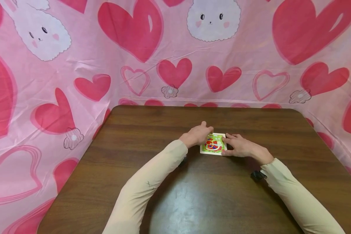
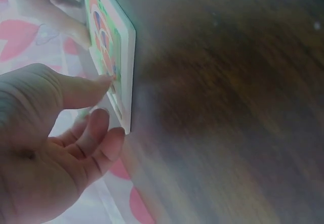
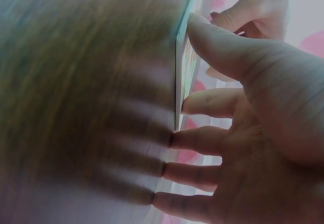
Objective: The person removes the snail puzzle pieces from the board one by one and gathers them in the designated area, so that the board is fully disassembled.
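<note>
- A small square picture board [image 1: 213,145] lies flat on the table, well beyond its near edge, between the two hands. It has a pale border and a green ground with a spiral-shelled snail in red, blue and yellow.
- The left hand [image 1: 196,134] is at the board's left side, reaching over its far left corner. In the left wrist view its thumb tip meets the picture's face, while the other visible fingers bend loosely beside the board's edge — whether they grasp anything, I cannot tell.
- The right hand [image 1: 242,146] is at the board's right side with its fingers spread and nearly straight, not clenched. In the right wrist view the thumb and forefinger rest against the board, and the lower fingertips reach down to the tabletop.
- Cream sleeves [image 1: 158,165] cover both forearms; a small black device [image 1: 258,175] sits under the right wrist, and part of another dark one shows at the left.
- The brown wood-grain table [image 1: 134,130] has rounded far corners and a pale sheen nearer the person.
- Behind and beside it hangs pink cloth [image 1: 105,48] — printed with red hearts, sketched flowers and white animal faces.
</note>
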A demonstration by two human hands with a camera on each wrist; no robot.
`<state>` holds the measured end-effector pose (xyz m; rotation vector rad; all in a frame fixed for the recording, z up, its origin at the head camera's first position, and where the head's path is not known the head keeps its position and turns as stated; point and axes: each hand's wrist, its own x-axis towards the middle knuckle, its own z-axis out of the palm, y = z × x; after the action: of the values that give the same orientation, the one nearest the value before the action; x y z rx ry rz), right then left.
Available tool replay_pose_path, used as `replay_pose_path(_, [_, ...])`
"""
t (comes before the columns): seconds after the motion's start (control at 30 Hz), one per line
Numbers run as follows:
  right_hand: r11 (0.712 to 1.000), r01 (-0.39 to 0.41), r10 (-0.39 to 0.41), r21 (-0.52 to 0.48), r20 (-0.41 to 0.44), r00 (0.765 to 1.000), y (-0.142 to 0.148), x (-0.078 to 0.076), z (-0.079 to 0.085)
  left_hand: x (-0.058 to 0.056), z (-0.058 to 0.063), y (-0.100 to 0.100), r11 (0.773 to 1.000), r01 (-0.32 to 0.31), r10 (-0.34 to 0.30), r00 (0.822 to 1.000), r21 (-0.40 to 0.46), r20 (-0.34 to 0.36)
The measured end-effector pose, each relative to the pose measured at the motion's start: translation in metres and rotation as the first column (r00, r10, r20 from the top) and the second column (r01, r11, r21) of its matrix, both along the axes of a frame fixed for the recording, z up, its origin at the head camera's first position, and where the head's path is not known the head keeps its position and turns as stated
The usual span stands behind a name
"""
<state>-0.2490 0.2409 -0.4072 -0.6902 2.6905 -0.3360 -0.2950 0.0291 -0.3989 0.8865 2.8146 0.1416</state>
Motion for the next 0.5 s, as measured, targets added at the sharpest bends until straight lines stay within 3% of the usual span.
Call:
replay_pose_path(0.23, [1.0, 0.001, -0.001, 0.002, -0.006, 1.0, -0.001, -0.001, -0.001, 0.0, 0.005, -0.003, 0.996, 0.045, -0.049, 0.997, 0.084, 0.056])
replay_pose_path(0.5, [1.0, 0.008, -0.008, 0.001, 0.001, 1.0, 0.0, 0.0, 0.0, -0.002, 0.015, -0.013, 0.968, 0.062, -0.08, 0.995, 0.245, 0.064])
